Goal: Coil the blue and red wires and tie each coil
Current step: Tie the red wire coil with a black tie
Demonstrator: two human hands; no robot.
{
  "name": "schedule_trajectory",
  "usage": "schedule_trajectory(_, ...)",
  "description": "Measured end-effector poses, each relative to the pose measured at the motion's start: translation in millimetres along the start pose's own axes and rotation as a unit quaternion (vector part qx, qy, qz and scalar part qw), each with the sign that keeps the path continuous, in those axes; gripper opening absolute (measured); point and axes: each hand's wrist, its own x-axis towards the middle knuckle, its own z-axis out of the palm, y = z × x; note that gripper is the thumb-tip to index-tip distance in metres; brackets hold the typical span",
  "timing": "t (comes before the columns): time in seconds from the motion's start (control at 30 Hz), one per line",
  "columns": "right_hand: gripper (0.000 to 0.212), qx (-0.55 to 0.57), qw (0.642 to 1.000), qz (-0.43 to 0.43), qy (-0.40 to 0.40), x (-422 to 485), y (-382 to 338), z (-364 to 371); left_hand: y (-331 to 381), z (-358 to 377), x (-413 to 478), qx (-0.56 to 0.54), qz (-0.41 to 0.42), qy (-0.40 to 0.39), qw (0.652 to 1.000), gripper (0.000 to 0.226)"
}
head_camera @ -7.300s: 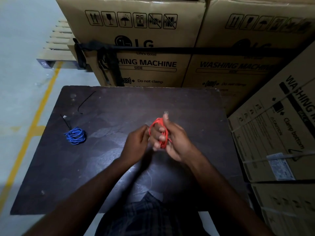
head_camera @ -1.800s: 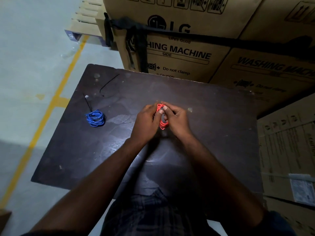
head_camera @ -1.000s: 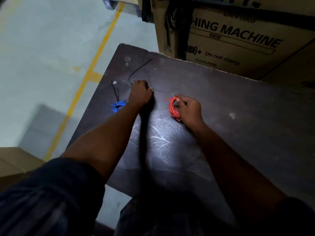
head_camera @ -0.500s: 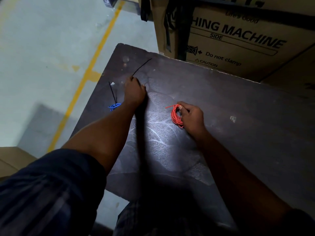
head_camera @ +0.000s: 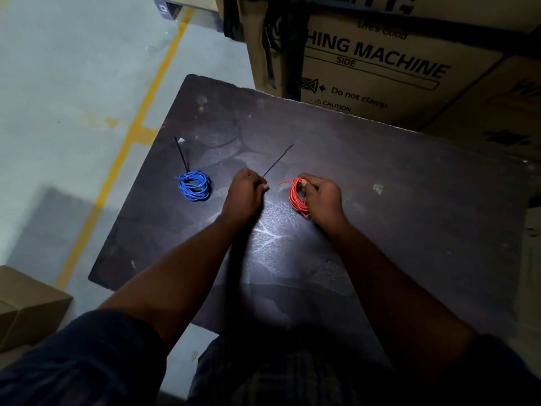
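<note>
The blue coil (head_camera: 193, 186) lies flat on the dark table (head_camera: 409, 206), left of both hands and apart from them, with a black tie tail (head_camera: 181, 153) standing out of its far edge; judged bound. The red coil (head_camera: 297, 196) is wound, with no tie seen on it; judged the step in hand.

The right hand (head_camera: 320, 197) has fingers and thumb curled round the red coil, holding it on edge; whether it touches the table cannot be told. The ring is seen nearly edge-on, its long axis running near to far.

The left hand (head_camera: 245, 193) pinches the near end of a loose black cable tie (head_camera: 278, 161). The tie runs straight from that pinch, away from the person and to the right, its free tip beyond the gap between the hands.

Governing relation: the red coil lies directly right of the left hand, near but not touching, and the tie's tip points past the coil's far edge rather than into its opening. Judgement: the tie needs swinging rightward to thread the ring; the left hand carries it, the right only steadies
</note>
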Motion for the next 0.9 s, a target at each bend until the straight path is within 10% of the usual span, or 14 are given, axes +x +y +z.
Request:
schedule_trajectory(0.57, 0.018, -0.051, 0.996, -0.019, 0.064, -56.6, -4.5, -42.1, 19.3, -4.9, -68.8, -0.02, -0.065, -0.051, 0.996, 0.014)
schedule_trajectory(0.9, 0.024, -0.067, 0.984, -0.069, 0.148, -54.4, -36.8, -60.9, 103.5, -47.3, -106.5, -0.286, -0.1, -0.005, 0.953, 0.011)
